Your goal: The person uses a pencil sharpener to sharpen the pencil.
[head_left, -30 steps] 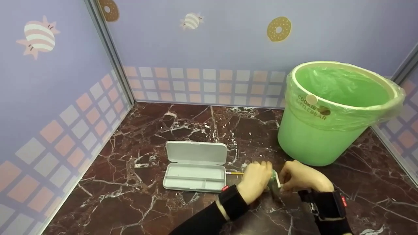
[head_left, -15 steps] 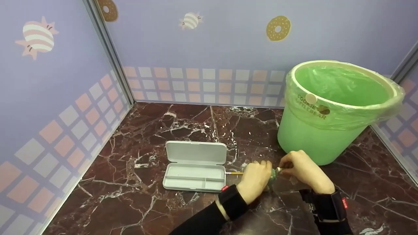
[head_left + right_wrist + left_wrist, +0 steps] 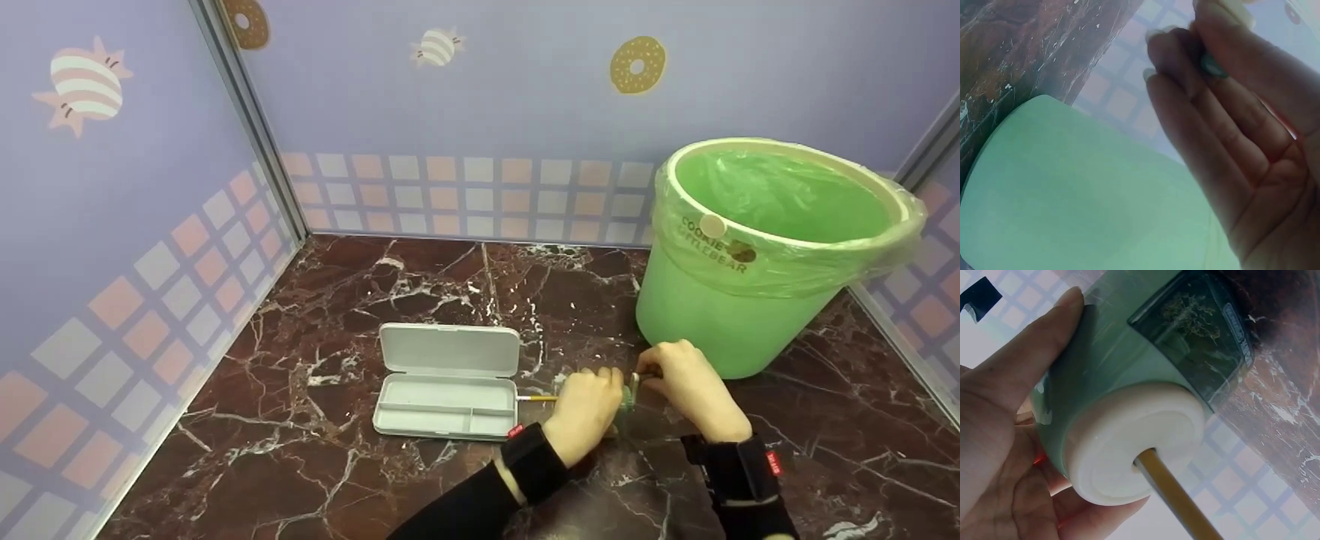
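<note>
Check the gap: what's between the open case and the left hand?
A yellow pencil, seen in the head view: white end by the open case, far end hidden behind the left hand.

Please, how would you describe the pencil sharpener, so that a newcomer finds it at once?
From the big green bin at the head view's right, look down and left to the left hand. It grips the sharpener, a green body with a dark see-through drawer. Unlike the open pale case, it has a round cream face with a pencil inserted.
</note>
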The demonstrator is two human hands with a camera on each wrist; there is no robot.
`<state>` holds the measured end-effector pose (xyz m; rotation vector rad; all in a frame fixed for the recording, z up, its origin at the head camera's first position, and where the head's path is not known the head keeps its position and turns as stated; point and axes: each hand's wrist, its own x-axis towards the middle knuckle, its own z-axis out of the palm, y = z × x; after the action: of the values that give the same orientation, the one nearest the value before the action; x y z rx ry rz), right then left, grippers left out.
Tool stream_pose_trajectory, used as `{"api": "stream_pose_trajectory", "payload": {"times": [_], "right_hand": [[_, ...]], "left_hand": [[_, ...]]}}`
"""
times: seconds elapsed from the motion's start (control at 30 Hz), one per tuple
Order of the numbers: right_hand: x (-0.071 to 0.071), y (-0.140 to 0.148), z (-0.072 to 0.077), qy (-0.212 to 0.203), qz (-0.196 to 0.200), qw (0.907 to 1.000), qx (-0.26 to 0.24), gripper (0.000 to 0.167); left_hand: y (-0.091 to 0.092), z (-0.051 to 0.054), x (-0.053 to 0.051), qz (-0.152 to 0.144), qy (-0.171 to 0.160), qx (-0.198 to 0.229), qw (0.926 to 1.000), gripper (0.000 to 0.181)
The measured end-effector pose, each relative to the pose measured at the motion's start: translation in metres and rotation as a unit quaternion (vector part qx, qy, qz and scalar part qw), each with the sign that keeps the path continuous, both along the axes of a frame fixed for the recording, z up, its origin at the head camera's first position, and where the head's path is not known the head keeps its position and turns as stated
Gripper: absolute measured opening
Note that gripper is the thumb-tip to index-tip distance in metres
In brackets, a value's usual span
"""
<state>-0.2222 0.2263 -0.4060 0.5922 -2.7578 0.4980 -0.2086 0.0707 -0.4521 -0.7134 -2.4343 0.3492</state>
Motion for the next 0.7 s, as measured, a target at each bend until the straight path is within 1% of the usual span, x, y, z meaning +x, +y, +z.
{"api": "stream_pose_trajectory", "payload": {"times": [0.07, 0.1, 0.13, 0.23, 0.37, 0.43, 0.57, 0.63, 0.7], "right_hand": [[-0.002, -0.002, -0.005, 0.01, -0.013, 0.9998, -0.006, 0.02], [-0.004, -0.002, -0.009, 0.014, -0.02, 0.9997, -0.009, 0.019], [-0.007, -0.003, -0.013, 0.017, -0.028, 0.9994, -0.011, 0.019], [-0.015, -0.004, -0.027, 0.016, -0.042, 0.9989, -0.013, 0.019], [-0.023, -0.003, -0.045, -0.009, -0.033, 0.9994, -0.009, 0.018], [-0.024, -0.002, -0.051, -0.028, -0.022, 0.9993, -0.008, 0.019], [-0.024, 0.0, -0.055, -0.059, 0.006, 0.9983, 0.001, 0.022], [-0.022, 0.001, -0.053, -0.075, 0.022, 0.9968, 0.011, 0.022], [-0.021, 0.001, -0.051, -0.099, 0.028, 0.9945, 0.02, 0.021]], "left_hand": [[0.0, 0.0, -0.001, -0.001, -0.008, -0.005, 1.0, 0.036], [0.0, 0.0, -0.001, -0.002, -0.01, -0.005, 0.9999, 0.032], [-0.001, 0.001, -0.001, -0.003, -0.012, -0.005, 0.9999, 0.033], [-0.002, 0.002, -0.001, -0.011, -0.025, -0.009, 0.9996, 0.043], [-0.003, 0.002, 0.0, -0.015, -0.038, -0.014, 0.9991, 0.068], [-0.003, 0.001, 0.0, -0.014, -0.04, -0.015, 0.999, 0.069], [-0.003, 0.002, 0.0, -0.009, -0.047, -0.018, 0.9987, 0.069], [-0.002, 0.002, 0.0, -0.007, -0.048, -0.022, 0.9986, 0.069], [-0.002, 0.003, 0.0, -0.005, -0.049, -0.024, 0.9985, 0.069]]}}
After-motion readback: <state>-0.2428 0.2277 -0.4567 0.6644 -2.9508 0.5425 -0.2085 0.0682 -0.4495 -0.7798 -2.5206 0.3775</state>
